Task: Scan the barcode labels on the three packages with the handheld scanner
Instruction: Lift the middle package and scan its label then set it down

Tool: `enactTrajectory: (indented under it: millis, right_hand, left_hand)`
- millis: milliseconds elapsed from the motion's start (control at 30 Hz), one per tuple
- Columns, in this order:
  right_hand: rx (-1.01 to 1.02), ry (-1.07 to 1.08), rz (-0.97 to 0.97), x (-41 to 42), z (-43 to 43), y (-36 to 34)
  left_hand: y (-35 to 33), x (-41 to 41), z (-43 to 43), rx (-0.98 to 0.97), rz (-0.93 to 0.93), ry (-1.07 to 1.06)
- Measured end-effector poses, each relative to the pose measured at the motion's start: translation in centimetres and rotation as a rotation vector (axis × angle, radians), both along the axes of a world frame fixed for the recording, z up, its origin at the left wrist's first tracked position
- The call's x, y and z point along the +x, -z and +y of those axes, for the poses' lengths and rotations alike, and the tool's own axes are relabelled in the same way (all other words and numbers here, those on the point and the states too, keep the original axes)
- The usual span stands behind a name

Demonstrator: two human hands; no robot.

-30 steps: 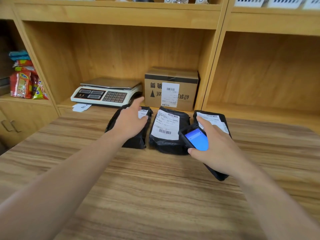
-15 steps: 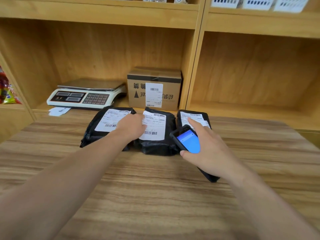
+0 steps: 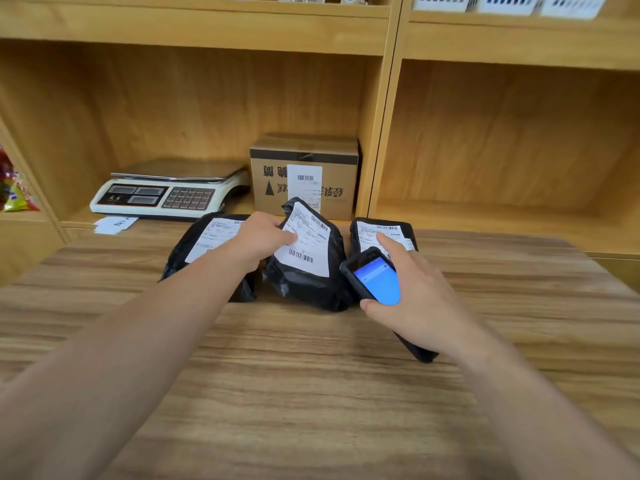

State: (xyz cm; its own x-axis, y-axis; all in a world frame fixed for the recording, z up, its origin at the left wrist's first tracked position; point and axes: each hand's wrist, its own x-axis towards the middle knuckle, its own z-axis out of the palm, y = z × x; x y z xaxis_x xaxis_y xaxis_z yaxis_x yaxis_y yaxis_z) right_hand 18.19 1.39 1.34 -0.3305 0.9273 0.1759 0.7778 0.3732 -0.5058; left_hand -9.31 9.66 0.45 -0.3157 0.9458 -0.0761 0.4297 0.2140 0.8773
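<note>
Left hand (image 3: pixel 258 239) tilts one of three packages (image 3: pixel 308 258).

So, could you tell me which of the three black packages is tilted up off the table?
The middle package: the left hand tips its far end up, while the left package and right package lie flat.

A wood-grain table (image 3: pixel 311 393) runs up to light wooden shelving (image 3: pixel 391 109) divided into open bays. One bay holds a scale (image 3: pixel 169 192) and a cardboard box (image 3: pixel 304 171); white baskets (image 3: pixel 505 3) sit on top.
</note>
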Motion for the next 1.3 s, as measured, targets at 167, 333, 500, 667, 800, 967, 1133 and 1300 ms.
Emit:
enactTrajectory:
  millis: [167,333,500,667,800,967,1133,1300]
  right_hand:
    - [-0.023,-0.004,0.016,0.0,-0.5,-0.3]
    - [-0.033,0.001,0.018,-0.1,-1.0,-0.5]
    - [-0.022,0.018,0.015,-0.2,-1.4,-0.6]
    - [0.002,0.012,0.005,-0.7,-1.8,-1.0]
    - [-0.011,-0.011,0.012,-1.0,-2.3,-1.0]
    - [-0.012,-0.038,-0.042,-1.4,-2.8,-0.9]
    - [-0.045,-0.079,-0.095,-1.3,-3.5,-0.7]
    - [-0.070,-0.093,-0.150,-1.2,-4.2,-0.5]
  left_hand:
    - [-0.3,0.6,-1.2,-0.027,-0.380,0.055]
    - [0.4,1.1,-2.7,0.050,-0.430,0.052]
    - [0.7,1.4,-3.6,0.162,-0.454,-0.040]
    - [0.7,1.9,-4.2,0.340,-0.439,-0.160]
    - [1.0,2.1,-5.1,0.438,-0.401,-0.193]
    - [2.3,2.5,-5.6,0.525,-0.326,-0.200]
    - [2.8,2.8,-5.9,0.611,-0.265,-0.227]
    - [3.1,3.2,-5.9,0.616,-0.237,-0.207]
